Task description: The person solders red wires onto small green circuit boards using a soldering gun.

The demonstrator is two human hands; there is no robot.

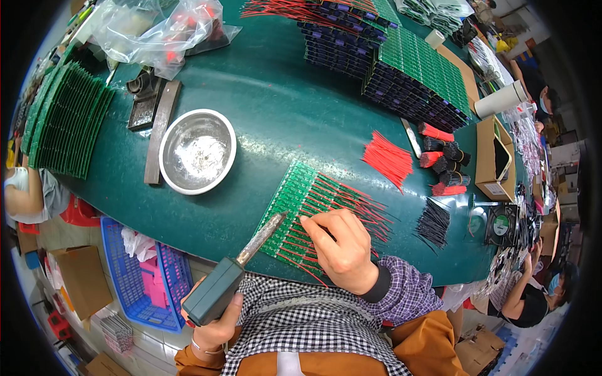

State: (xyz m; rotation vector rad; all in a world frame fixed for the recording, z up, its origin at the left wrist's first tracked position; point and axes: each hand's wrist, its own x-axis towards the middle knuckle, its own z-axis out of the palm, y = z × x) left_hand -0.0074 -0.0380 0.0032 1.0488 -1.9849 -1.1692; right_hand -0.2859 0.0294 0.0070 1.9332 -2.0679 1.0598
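My left hand (216, 319) is wrapped round the dark green handle of a soldering iron (254, 245). Its metal tip rests at or just above a green circuit board panel (295, 182) near the table's front edge. Rows of red wires (351, 199) stick out from the panel to the right. Over these wires, my right hand (343, 247) is closed in a pinch, its fingertips beside the iron's tip at a red wire; the fingers partly hide the wire's end. Right of the panel lie a bundle of loose red wires (387, 159) and a bundle of black wires (433, 224).
A white-rimmed metal bowl (232, 150) stands left of the panel beside a flat metal bar (162, 135). Stacked boards (414, 69) rise at the back; more green boards (66, 122) stand far left. A cardboard box (486, 153) and a small fan (500, 224) sit at right.
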